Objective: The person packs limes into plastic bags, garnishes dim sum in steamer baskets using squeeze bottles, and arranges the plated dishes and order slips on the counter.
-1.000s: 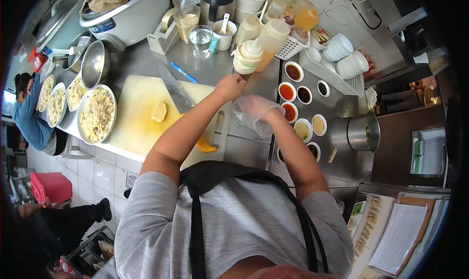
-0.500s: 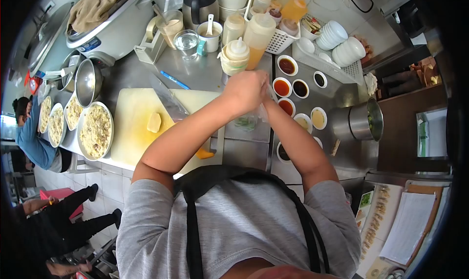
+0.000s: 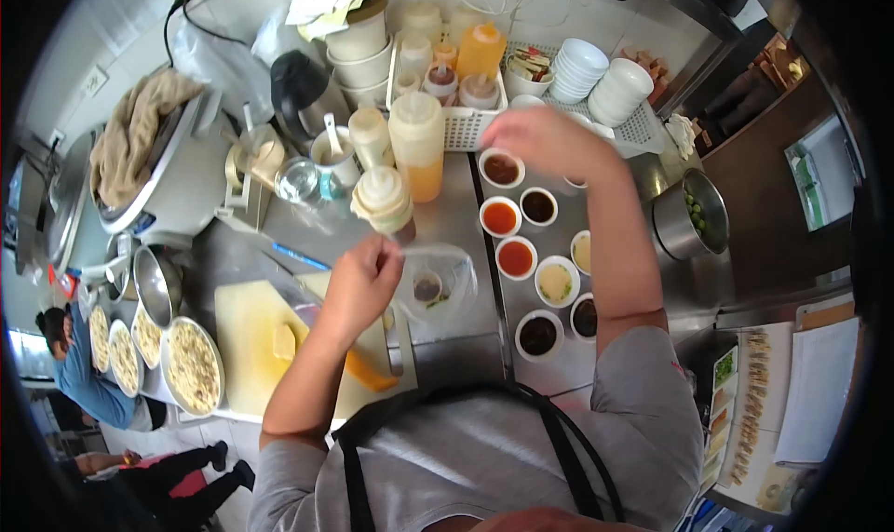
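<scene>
left hand (image 3: 365,288) pinches clear bag (image 3: 447,276) at ten o'clock; likely light, slippery, best rim-held. right hand (image 3: 540,141), one o'clock: blurred, can't tell grip.

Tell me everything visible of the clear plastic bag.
The clear plastic bag looks thin and filmy, its open mouth spread roughly round. Something dark and some green show through, not clearly identifiable. Its left edge meets the left hand, which appears to pinch it. It sits over the steel counter, right of the cutting board.
</scene>
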